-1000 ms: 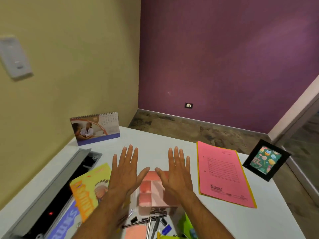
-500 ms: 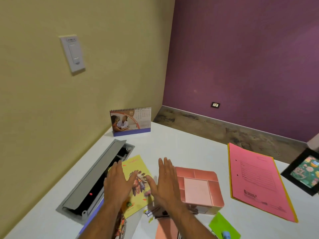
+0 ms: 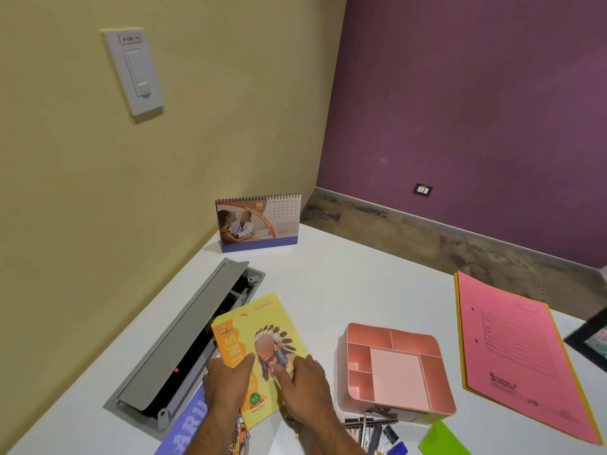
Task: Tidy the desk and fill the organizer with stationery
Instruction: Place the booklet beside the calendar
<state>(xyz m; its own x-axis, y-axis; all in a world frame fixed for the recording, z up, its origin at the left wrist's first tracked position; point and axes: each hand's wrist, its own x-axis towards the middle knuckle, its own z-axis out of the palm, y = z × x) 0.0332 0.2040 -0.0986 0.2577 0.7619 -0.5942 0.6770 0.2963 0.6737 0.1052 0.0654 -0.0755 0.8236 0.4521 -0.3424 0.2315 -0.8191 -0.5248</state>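
An office: a white counter [image 3: 345, 284] with a built-in cable hatch [image 3: 184, 339], a spiral desk calendar [image 3: 259, 221], pink paper files [image 3: 519, 353], a pink organizer [image 3: 394, 369] and loose pens [image 3: 371, 428].

A: What changed with the hands?
B: One second ago both hovered flat above the pink organizer [image 3: 394, 366]. Now the left hand [image 3: 226, 377] grips the yellow booklet [image 3: 262, 343], and the right hand [image 3: 307, 384] presses fingers [image 3: 281, 372] on its cover.
A: Anything else?
B: The view has swung left.
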